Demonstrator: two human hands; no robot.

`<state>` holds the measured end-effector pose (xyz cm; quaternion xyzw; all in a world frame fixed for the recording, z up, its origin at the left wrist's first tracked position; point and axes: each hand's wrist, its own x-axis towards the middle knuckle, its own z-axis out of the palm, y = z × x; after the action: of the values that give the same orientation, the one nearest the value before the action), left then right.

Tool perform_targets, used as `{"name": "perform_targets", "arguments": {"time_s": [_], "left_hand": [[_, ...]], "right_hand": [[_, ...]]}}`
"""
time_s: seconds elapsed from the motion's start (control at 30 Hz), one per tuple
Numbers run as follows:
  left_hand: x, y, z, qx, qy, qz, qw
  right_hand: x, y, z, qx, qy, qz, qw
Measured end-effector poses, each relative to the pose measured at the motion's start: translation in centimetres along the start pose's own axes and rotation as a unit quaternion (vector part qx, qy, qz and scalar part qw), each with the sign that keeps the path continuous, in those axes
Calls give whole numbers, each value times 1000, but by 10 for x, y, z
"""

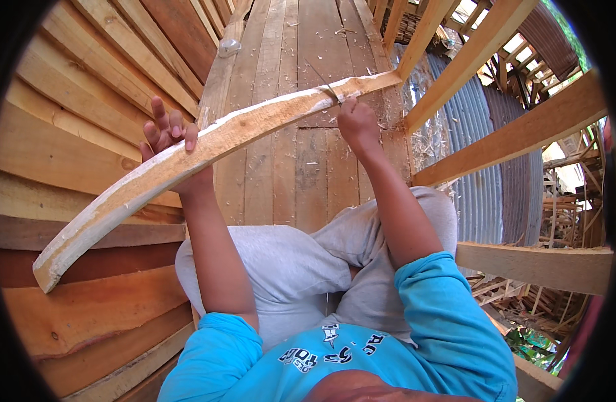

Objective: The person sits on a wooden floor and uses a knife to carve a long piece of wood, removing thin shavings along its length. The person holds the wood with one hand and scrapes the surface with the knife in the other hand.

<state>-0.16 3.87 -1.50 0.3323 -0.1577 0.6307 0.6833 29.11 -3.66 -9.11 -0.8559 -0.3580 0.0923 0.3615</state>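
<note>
A long, slightly curved piece of pale wood (254, 125) with whitish edges slants from the lower left up to the railing at the upper right. Beneath its left part comes my left hand (165, 134), palm against it, fingers bent and spread past the far edge, one fingertip on the wood. My right hand (359, 122) is closed in a fist by the wood's right end. From the fist a thin dark knife blade (329, 88) crosses the wood, pointing away and to the left; the fingers hide its handle.
Shavings lie scattered over the plank floor (278, 177). Stacked boards (73, 144) form a wall on the left. Wooden railing bars (516, 137) run along the right, with corrugated metal sheets (472, 147) below. A small clear container (229, 48) sits at the far left of the floor.
</note>
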Motion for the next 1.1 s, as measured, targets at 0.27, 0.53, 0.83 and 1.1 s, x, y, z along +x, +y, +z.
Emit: {"name": "perform_targets", "arguments": {"time_s": [0.27, 0.53, 0.83, 1.1], "left_hand": [[2, 5, 8, 37, 16, 10, 999], [5, 25, 1, -47, 57, 3, 997], [10, 58, 18, 15, -12, 48, 999], [9, 47, 27, -19, -6, 68, 997]], "right_hand": [[2, 6, 3, 0, -2, 8, 1000], [2, 6, 3, 3, 6, 3, 1000], [-1, 1, -4, 15, -15, 3, 1000], [6, 13, 7, -1, -11, -14, 1000]]}}
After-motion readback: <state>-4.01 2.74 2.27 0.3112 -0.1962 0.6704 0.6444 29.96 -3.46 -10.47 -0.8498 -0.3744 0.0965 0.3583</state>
